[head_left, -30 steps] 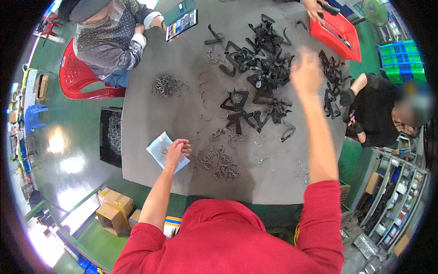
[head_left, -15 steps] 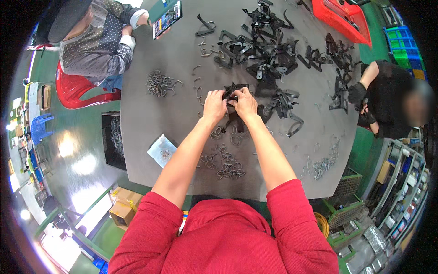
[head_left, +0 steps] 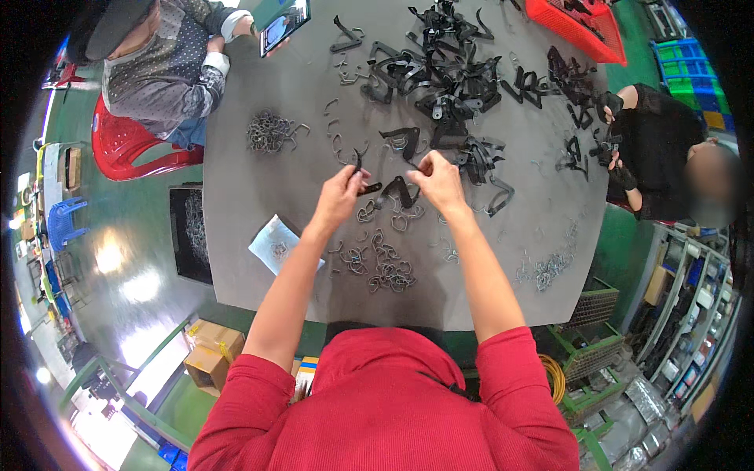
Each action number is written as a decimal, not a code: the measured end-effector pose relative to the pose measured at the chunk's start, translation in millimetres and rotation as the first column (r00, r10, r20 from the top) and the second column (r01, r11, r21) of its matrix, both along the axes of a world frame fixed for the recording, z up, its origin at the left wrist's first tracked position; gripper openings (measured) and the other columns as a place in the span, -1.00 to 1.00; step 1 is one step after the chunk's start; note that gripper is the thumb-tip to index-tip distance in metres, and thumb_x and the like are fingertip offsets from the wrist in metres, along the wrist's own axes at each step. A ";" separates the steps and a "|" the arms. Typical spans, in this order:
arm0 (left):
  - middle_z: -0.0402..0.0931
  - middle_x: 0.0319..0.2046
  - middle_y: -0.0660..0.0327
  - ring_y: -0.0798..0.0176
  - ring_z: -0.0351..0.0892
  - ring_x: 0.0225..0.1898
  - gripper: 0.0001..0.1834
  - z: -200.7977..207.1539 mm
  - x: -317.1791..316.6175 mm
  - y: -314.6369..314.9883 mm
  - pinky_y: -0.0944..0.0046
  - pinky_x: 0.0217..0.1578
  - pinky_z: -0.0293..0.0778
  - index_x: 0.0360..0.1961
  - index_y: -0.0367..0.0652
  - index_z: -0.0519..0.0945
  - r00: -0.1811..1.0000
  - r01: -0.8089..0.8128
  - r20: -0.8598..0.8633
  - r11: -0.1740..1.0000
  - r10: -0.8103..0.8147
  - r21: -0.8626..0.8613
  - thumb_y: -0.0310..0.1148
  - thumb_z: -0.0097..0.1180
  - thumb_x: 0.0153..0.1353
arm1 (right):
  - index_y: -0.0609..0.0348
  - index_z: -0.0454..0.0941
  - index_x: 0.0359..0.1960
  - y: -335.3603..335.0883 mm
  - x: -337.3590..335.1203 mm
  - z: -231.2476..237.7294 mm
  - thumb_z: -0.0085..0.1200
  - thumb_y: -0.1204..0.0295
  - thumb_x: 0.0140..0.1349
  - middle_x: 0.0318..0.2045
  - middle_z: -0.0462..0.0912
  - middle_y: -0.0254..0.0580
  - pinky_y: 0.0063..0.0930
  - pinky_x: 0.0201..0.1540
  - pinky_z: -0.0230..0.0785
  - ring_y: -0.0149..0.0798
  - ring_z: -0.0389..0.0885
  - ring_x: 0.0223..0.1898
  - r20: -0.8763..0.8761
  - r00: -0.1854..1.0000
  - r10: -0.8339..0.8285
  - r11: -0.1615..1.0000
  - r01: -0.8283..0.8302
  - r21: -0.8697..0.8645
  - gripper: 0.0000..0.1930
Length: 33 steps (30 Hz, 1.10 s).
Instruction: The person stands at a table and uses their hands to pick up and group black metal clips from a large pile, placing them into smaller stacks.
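Over the middle of the grey table (head_left: 259, 188) my left hand (head_left: 338, 200) is closed on a black bent bracket (head_left: 369, 188), whose ends stick out past the fingers. My right hand (head_left: 440, 184) is held in a pinch a short way off. A dark sliver shows at its fingertips, too small to name. Between and beyond the hands lie loose black brackets (head_left: 404, 141), with another black bracket (head_left: 398, 191) just below. Bent metal wire clips (head_left: 389, 267) form a loose pile nearer to me.
A large heap of black brackets (head_left: 452, 71) spreads at the far side, near a red basket (head_left: 577, 31). More wire clips (head_left: 271, 132) and a pale blue packet (head_left: 275, 243) lie left. One person (head_left: 169, 78) holds a tablet; another person (head_left: 660, 157) handles black parts at right.
My hands were together on black parts; now they are apart, the left lower and to the left with a bracket, the right slightly rightward. Loose brackets show between them.
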<state>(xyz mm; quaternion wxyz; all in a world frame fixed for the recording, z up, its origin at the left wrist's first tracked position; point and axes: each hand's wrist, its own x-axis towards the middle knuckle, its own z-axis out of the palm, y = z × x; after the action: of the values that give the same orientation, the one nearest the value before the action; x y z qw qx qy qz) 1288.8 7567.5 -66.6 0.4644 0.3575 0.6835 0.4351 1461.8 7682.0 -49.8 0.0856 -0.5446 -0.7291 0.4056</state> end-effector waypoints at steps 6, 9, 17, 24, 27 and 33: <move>0.46 -0.38 -0.06 -0.05 0.45 -0.34 -0.80 21.1 43.9 -9.3 0.20 -0.30 0.35 -0.24 -0.31 0.39 0.987 0.124 -0.105 0.992 -0.124 -0.010 -0.45 -0.18 0.14 | 0.33 0.44 -0.48 -32.3 -33.1 7.3 0.23 0.32 -0.11 -0.63 0.54 -0.19 -0.59 -0.69 0.34 -0.44 0.49 -0.71 -0.255 0.903 -0.347 0.848 0.186 -0.496 -0.68; 0.45 -0.36 -0.04 0.09 0.47 -0.31 -0.78 10.2 39.5 -17.2 0.22 -0.27 0.34 -0.22 -0.33 0.36 0.992 0.116 -0.042 0.992 -0.118 -0.046 -0.47 -0.17 0.09 | 0.32 0.44 -0.51 -38.6 -44.4 -4.8 0.22 0.25 -0.08 -0.62 0.54 -0.21 -0.59 -0.70 0.32 -0.46 0.49 -0.71 -0.320 0.873 -0.369 0.811 0.134 -0.569 -0.66; 0.36 -0.20 0.29 0.39 0.33 -0.16 -0.84 1.8 2.1 -33.4 0.35 -0.18 0.30 -0.22 -0.21 0.34 0.802 -0.084 0.573 0.982 0.167 -0.167 -0.39 -0.17 0.20 | 0.06 0.48 -0.32 7.9 -79.3 -41.1 0.17 0.29 -0.10 -0.29 0.48 -0.14 -0.23 -0.29 0.36 -0.05 0.52 -0.28 0.057 0.994 -0.088 0.969 0.072 0.236 -0.72; 0.38 -0.39 0.34 0.43 0.33 -0.24 -0.80 -32.7 -33.0 -35.8 0.40 -0.14 0.22 -0.28 -0.16 0.38 0.893 -0.262 0.372 0.965 0.253 -0.029 -0.27 -0.22 0.25 | 0.17 0.52 -0.44 44.9 -62.7 -17.8 0.04 0.45 0.04 -0.52 0.57 -0.27 -0.51 -0.57 0.35 -0.34 0.58 -0.57 -0.362 0.915 -0.181 0.983 0.167 -0.070 -0.91; 0.39 -0.39 0.34 0.45 0.34 -0.23 -0.80 -20.3 -35.0 -25.2 0.40 -0.14 0.23 -0.26 -0.17 0.39 0.898 -0.230 0.376 0.973 0.226 -0.035 -0.29 -0.21 0.25 | 0.27 0.48 -0.34 48.5 -40.1 12.3 0.00 0.45 0.11 -0.52 0.54 -0.27 -0.66 -0.56 0.38 -0.42 0.56 -0.57 -0.466 0.835 -0.292 0.859 0.015 -0.512 -0.85; 0.39 -0.32 0.36 0.47 0.32 -0.22 -0.76 3.6 -3.2 -9.3 0.43 -0.17 0.24 -0.18 -0.12 0.40 0.835 0.088 0.550 0.993 -0.028 -0.084 -0.25 -0.19 0.23 | 0.25 0.44 -0.25 23.0 -37.4 19.4 0.01 0.41 0.13 -0.50 0.52 -0.34 -0.73 -0.47 0.44 -0.51 0.55 -0.52 -0.393 0.873 -0.287 0.510 -0.208 -0.835 -0.80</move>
<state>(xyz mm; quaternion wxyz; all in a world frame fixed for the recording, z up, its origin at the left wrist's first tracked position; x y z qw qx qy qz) 1285.6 7558.2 -62.9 0.6716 0.2138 0.5332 0.4679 1424.4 7705.0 -30.5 -0.0059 -0.4111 -0.3716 0.8324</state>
